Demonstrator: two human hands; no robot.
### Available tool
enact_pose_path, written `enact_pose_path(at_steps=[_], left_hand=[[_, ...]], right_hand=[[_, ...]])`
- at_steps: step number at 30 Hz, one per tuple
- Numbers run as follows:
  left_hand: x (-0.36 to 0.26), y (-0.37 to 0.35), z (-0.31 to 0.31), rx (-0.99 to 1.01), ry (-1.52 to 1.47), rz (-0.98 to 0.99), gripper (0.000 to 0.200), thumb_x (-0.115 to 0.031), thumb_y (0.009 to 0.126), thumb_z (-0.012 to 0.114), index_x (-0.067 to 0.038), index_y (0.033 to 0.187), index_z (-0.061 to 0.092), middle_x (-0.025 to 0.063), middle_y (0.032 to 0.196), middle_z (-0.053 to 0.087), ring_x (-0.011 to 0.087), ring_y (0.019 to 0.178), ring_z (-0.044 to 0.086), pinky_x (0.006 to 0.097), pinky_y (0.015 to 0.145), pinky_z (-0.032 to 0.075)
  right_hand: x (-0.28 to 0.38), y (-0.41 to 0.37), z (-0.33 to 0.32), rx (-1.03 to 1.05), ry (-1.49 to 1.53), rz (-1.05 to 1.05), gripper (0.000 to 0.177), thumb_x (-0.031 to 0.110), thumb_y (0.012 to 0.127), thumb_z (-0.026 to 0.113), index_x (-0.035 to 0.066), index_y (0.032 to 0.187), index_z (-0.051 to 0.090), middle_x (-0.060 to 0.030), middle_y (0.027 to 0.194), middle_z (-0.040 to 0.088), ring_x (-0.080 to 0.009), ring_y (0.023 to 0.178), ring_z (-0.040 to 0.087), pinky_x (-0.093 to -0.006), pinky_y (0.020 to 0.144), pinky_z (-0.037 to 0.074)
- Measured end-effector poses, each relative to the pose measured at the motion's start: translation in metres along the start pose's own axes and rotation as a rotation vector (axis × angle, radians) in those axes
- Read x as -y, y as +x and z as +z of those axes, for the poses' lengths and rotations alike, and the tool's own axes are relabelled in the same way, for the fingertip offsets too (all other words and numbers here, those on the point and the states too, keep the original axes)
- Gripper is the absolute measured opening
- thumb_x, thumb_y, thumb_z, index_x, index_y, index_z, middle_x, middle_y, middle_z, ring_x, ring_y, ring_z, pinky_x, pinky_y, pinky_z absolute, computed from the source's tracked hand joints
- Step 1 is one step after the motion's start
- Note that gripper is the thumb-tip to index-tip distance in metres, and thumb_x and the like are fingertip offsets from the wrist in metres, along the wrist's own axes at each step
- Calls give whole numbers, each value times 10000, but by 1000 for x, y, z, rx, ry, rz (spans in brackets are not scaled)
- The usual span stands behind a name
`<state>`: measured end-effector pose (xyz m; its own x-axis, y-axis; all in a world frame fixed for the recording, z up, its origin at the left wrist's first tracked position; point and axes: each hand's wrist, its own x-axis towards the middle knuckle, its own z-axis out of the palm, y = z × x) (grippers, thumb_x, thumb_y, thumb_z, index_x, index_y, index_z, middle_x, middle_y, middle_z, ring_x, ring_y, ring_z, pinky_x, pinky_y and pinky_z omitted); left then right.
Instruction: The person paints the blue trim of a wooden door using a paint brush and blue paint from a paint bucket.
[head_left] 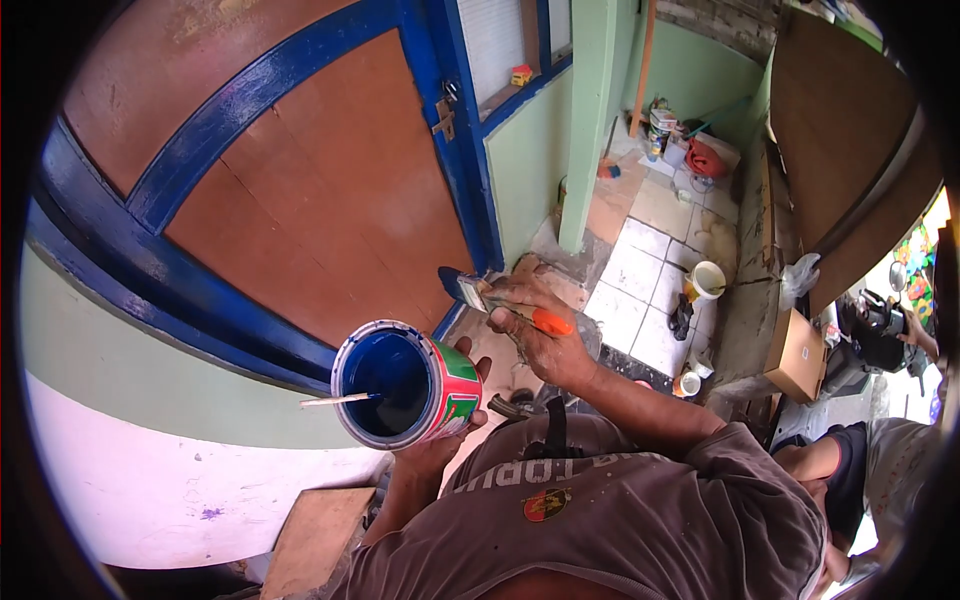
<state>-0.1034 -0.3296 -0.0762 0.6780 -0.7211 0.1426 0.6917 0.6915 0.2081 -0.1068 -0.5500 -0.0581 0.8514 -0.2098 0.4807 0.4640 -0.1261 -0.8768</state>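
My left hand [440,450] is wrapped around a paint can [462,385] from below and behind, its open top tilted toward me. Inside the can is dark blue paint [395,365], and a thin wooden stick [335,400] leans out over the rim. In my right hand [545,335] is a paintbrush [472,292] with an orange handle end; its bristles are coated in blue and point toward the door. The brush tip overlaps the lower corner of a door [330,190] with brown panels and a blue frame [435,160].
A green post [590,130] stands right of the door. White buckets [708,281] and a black bag [682,316] rest on the tiled floor [635,280]. At the right are a cardboard box [797,355] and another person [890,480]. Clutter, including a red item [706,157], lies at the back.
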Motion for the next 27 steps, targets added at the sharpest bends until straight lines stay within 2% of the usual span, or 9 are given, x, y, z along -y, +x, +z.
enact_pose_path(at_steps=[2,5,9,13,16,17,19,22,27], left_hand=[[-5,0,-3,20,20,-6,782,-689,968,535,-310,1622,337,145,1667,318,409,1522,293,561,910,522],[-15,1,1,27,-72,-41,799,-619,924,671,-234,1576,414,146,1675,297,437,1539,240,635,951,516],[-36,1,4,3,-26,-25,773,-584,945,661,-183,1558,415,145,1623,360,419,1534,240,626,923,520],[-75,-2,-10,25,159,-2,686,-508,994,626,-139,1534,419,133,1542,435,403,1481,342,585,932,520],[-110,-5,-32,82,250,-3,608,-482,1021,597,-123,1491,460,111,1431,545,343,1389,493,553,968,512],[-123,-4,-34,62,85,-87,668,-550,980,629,-143,1488,480,115,1433,576,318,1358,527,567,1008,495],[-144,-7,-38,49,64,-102,679,-551,970,639,-144,1489,479,111,1438,573,315,1352,530,558,1014,495],[-171,-16,-48,16,223,-51,696,-554,956,655,-146,1491,476,106,1447,568,310,1345,534,546,1023,496],[-203,-29,-64,-99,674,75,724,-557,932,681,-150,1493,472,97,1460,560,303,1332,541,524,1037,497]], right_hand=[[-2,1,8,-9,35,24,266,151,987,719,20,1216,690,-171,1210,650,-315,1129,645,-390,978,502],[-1,10,20,-9,-12,-30,276,154,992,715,25,1235,690,-173,1221,645,-312,1132,644,-388,987,501],[1,26,48,4,-96,-146,300,155,1001,707,34,1274,675,-177,1243,632,-316,1148,639,-391,999,498],[1,53,86,18,-64,-177,315,149,1008,697,39,1300,653,-182,1265,614,-320,1176,624,-393,1014,490],[-8,71,118,39,-26,-175,309,142,1007,695,17,1286,660,-185,1291,607,-320,1226,600,-397,1049,466],[-11,77,130,51,-16,-170,306,139,1006,695,6,1279,664,-185,1302,604,-321,1250,589,-398,1066,454],[-17,85,150,73,-33,-193,310,135,1005,696,32,1294,654,-190,1297,601,-327,1216,610,-403,1023,486],[-30,96,181,84,-12,-248,300,118,1002,695,41,1288,648,-197,1303,599,-335,1210,620,-412,996,507],[-42,113,212,105,-43,-262,288,100,1004,686,37,1282,642,-201,1304,603,-344,1221,616,-417,997,509]])
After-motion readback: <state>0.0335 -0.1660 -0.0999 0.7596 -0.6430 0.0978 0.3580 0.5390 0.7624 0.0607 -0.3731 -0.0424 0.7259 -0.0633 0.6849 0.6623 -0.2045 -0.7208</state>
